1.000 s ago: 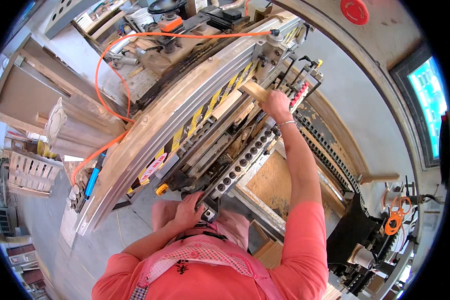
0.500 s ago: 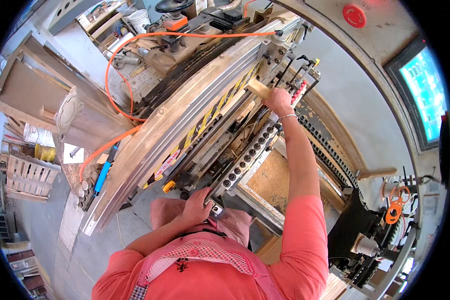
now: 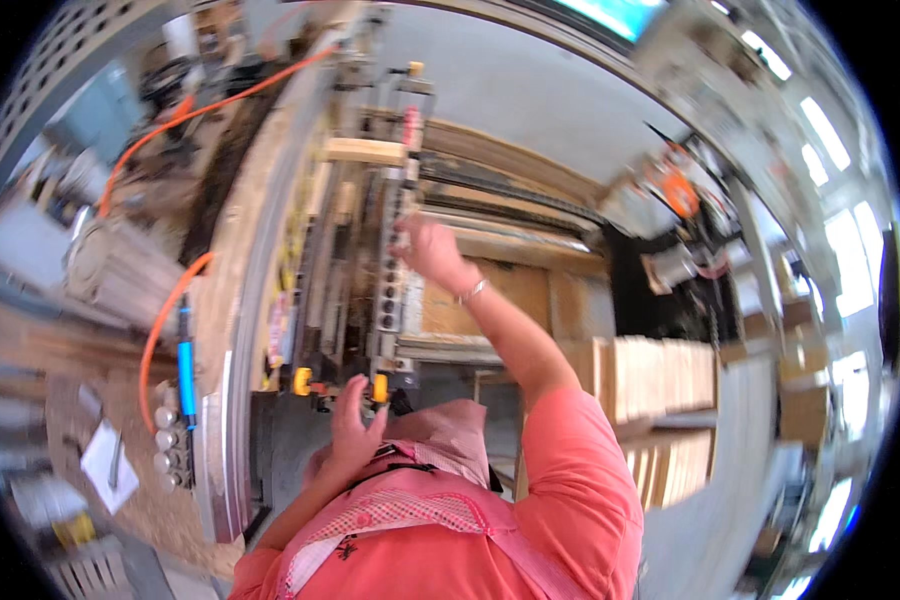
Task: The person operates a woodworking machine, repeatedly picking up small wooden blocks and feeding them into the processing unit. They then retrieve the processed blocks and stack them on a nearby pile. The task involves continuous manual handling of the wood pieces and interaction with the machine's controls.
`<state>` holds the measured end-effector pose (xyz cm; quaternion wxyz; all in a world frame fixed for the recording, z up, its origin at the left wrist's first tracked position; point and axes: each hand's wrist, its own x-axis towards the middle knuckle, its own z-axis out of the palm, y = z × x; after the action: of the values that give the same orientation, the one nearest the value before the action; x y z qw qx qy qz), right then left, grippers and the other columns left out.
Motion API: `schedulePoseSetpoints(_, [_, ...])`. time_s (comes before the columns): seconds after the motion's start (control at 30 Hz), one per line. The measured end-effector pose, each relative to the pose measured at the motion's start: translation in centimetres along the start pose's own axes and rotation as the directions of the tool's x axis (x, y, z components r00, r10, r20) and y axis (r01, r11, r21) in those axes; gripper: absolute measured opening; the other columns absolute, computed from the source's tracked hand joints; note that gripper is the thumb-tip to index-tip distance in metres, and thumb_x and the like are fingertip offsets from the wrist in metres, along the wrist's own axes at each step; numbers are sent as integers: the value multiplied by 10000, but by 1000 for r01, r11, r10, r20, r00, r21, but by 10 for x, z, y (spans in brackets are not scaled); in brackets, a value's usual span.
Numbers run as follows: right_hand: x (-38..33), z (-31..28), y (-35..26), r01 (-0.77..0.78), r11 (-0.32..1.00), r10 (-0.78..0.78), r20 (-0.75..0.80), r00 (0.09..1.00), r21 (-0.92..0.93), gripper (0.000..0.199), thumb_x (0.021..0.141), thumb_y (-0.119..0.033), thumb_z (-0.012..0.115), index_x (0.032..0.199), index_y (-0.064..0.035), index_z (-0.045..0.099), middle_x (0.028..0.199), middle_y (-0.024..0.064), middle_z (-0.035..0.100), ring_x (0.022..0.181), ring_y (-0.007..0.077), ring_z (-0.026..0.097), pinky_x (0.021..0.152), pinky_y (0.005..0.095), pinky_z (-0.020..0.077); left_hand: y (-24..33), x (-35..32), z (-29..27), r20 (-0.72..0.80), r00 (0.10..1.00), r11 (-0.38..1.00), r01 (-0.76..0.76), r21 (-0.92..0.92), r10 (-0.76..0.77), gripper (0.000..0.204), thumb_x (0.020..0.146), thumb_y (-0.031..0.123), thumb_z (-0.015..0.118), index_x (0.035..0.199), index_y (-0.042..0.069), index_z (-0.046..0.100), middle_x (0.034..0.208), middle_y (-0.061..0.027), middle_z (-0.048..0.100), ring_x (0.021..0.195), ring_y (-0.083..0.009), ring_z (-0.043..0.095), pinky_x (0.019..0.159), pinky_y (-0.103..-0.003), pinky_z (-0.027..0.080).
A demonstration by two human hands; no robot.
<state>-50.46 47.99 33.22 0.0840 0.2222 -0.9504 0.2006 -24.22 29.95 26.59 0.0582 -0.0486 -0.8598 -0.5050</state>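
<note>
A pale wood block (image 3: 365, 151) lies crosswise at the far end of the machine, with no hand on it. My right hand (image 3: 435, 252) is over the rail with round black holes (image 3: 388, 292), nearer to me than the block. Its fingers are smeared by motion, so their grip cannot be made out. Low in front of me, my left hand (image 3: 353, 428) has thumb and fingers apart and holds nothing. It is beside the near end of the rail, close to a yellow clip (image 3: 380, 388).
Left of the rail runs a long beam with a metal edge (image 3: 238, 400); an orange hose (image 3: 150, 350) and a blue tool (image 3: 186, 372) are near it. To the right are stacked wood pieces (image 3: 660, 378). A lit screen (image 3: 610, 14) is at the top.
My right hand has let go of the wood block and come back toward me along the rail. My left hand has come off the rail's near end. The view has turned right.
</note>
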Motion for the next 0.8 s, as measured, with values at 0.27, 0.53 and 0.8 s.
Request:
schedulePoseSetpoints(0.27, [-314, -100, 14, -544, 837, 527, -350, 774, 58, 231, 721, -189, 691, 912, -66, 645, 833, 127, 629, 757, 314, 624, 653, 383, 513, 9, -4, -6, 102, 969, 974, -221, -49, 225, 517, 741, 22, 604, 1234, -7, 452, 1265, -184, 482, 1182, -347, 455, 1015, -410, 344])
schedulePoseSetpoints(0.53, [-518, -159, 20, -950, 312, 808, -525, 268, -6, 175, 736, -226, 707, 823, -82, 657, 786, 101, 647, 702, 259, 637, 623, 357, 503, 21, -7, 13, 147, 944, 954, -298, -1, 295, 478, 790, 32, 567, 1252, -16, 454, 1275, -181, 484, 1195, -344, 450, 1012, -412, 346])
schedulePoseSetpoints(0.8, [-648, -186, 79, -987, -80, 799, -602, 20, -140, 281, 711, -140, 661, 981, -81, 606, 989, 120, 576, 979, 304, 560, 798, 399, 483, 49, -15, 56, 201, 918, 938, -346, -16, 342, 462, 782, 18, 573, 1231, -19, 471, 1251, -177, 506, 1171, -343, 468, 1001, -416, 355])
